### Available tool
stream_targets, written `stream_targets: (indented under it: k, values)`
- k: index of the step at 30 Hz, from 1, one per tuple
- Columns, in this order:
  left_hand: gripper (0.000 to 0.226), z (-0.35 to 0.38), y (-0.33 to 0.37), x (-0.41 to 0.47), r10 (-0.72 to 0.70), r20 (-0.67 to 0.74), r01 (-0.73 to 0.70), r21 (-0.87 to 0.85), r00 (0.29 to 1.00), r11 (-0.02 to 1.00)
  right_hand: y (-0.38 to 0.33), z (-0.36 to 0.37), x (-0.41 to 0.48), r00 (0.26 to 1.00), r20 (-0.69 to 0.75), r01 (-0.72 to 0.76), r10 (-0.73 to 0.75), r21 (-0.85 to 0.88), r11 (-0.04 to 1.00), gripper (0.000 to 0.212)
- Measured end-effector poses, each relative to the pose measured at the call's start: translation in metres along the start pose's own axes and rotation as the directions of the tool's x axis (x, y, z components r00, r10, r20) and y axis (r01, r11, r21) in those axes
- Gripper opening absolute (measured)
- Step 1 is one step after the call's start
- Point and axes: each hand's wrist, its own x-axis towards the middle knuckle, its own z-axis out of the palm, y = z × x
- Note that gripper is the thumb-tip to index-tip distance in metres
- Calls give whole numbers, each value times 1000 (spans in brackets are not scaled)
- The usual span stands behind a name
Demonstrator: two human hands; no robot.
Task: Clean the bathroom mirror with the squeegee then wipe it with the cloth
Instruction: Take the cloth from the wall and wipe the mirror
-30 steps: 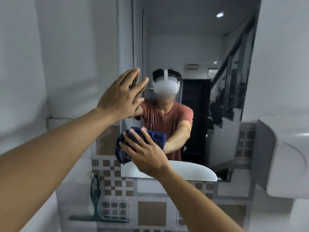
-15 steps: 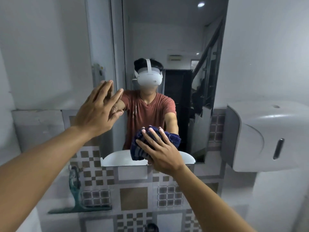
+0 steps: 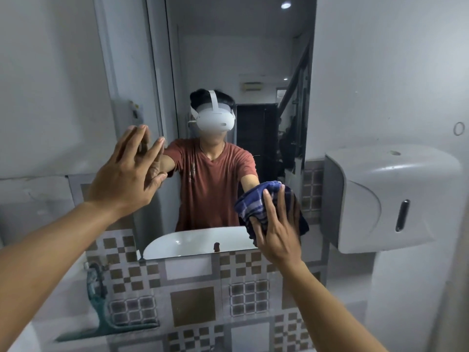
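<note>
The tall mirror [image 3: 228,47] hangs on the wall ahead and reflects a person in a red shirt and a white headset. My right hand [image 3: 276,229] presses a bunched blue checked cloth [image 3: 256,204] flat against the mirror's lower right corner. My left hand [image 3: 127,174] is open, fingers spread, its fingertips on the mirror's left edge at mid height. A teal squeegee [image 3: 101,316] leans against the tiled wall at the lower left, away from both hands.
A grey paper dispenser [image 3: 388,199] sticks out from the wall just right of the mirror. Patterned brown and grey tiles [image 3: 193,306] cover the wall below it. A white basin shows only as a reflection at the mirror's bottom.
My right hand has slid the cloth rightward along the bottom of the mirror to its lower right corner. The left hand stays on the mirror's left edge.
</note>
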Motion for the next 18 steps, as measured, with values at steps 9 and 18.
stream_targets:
  k: [9,18]
  values:
    - [74,6,2,-2,-21,-21,21,-2,1000,1000,12,18,-40,991,22,-134,134,4,991,73]
    - [72,11,-3,-3,20,-26,-20,34,999,999,12,43,-54,955,68,296,-289,-245,923,80]
